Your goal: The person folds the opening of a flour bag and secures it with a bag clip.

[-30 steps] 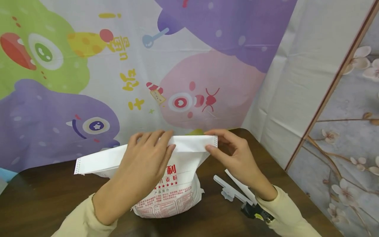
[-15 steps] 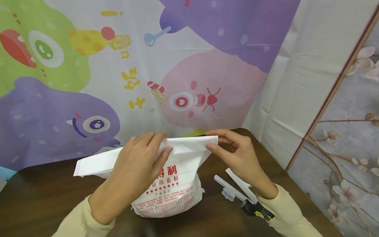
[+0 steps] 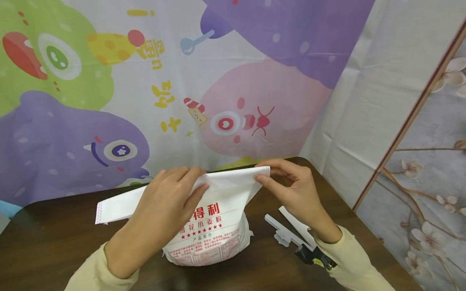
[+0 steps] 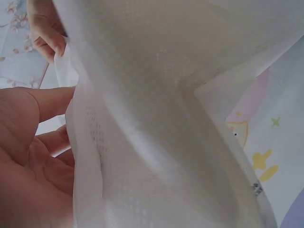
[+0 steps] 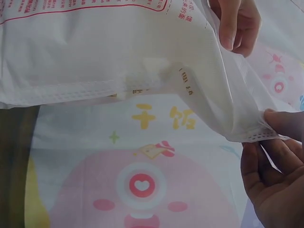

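A white flour bag [image 3: 207, 246] with red Chinese print stands on the dark table, its top edge folded over into a flat band. My left hand [image 3: 156, 214] grips that band near its middle, thumb in front and fingers behind. At the band's right corner, my right hand [image 3: 295, 190] pinches the stitched edge between thumb and fingers. The right wrist view shows this pinch, with the bag's perforated seam [image 5: 256, 137] between the fingertips. White bag material [image 4: 142, 118] fills most of the left wrist view, beside my left palm. The band's left end sticks out past my left hand.
Right of the bag, a white plastic strip with a flower-shaped piece [image 3: 284, 237] lies on the table [image 3: 47, 234], next to another white strip [image 3: 296, 224]. A black wrist device [image 3: 313, 257] sits by my right sleeve. A cartoon-printed cloth [image 3: 233, 81] hangs behind the table.
My left hand has shifted slightly left and down along the band, uncovering more red print. The band's left end sits slightly lower. My right hand keeps its pinch on the corner.
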`<state>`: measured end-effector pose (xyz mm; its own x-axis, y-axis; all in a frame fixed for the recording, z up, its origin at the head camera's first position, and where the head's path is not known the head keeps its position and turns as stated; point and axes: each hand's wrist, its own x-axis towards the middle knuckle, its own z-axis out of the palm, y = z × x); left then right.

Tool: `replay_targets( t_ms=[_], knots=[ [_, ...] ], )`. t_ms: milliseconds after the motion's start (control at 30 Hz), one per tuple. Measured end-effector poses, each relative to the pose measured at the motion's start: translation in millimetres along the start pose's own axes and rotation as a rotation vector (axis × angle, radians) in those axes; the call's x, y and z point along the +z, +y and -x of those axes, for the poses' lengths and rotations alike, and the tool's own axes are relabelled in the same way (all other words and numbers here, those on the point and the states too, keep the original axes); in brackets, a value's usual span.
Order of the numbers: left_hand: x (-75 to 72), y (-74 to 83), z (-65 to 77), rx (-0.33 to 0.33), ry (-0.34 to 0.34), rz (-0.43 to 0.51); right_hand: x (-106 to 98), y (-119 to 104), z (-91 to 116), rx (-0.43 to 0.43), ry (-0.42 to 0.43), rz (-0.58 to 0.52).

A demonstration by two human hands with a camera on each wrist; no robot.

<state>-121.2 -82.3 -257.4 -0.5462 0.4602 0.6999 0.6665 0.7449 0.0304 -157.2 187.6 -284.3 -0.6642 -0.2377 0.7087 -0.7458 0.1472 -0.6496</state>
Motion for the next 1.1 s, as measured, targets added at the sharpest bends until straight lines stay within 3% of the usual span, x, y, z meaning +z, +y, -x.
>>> replay_targets(
  t_ms=[333,500,700,900,1100],
  knots=[
    [-6.2,0.6,-3.9,0.015,-0.011,0.017,-2,0,-1,-0.016,0.009,0.007],
    [-8.0,1.3,-5.3,0.006,-0.053,0.021,-2,2,-1,-0.012,0.002,-0.004],
    [-8.8,3.6,-6.2,-0.015,-0.118,0.005,-6,3,-2,0.043,-0.076,-0.032],
    [-9.6,5.4,-5.5,-0.01,-0.119,0.021,-11,1,-2,0.044,-0.15,-0.034],
    [-10.4,5.7,-4.5,0.0,-0.121,0.027,-9,3,-3,-0.018,-0.09,-0.021]
  ],
)
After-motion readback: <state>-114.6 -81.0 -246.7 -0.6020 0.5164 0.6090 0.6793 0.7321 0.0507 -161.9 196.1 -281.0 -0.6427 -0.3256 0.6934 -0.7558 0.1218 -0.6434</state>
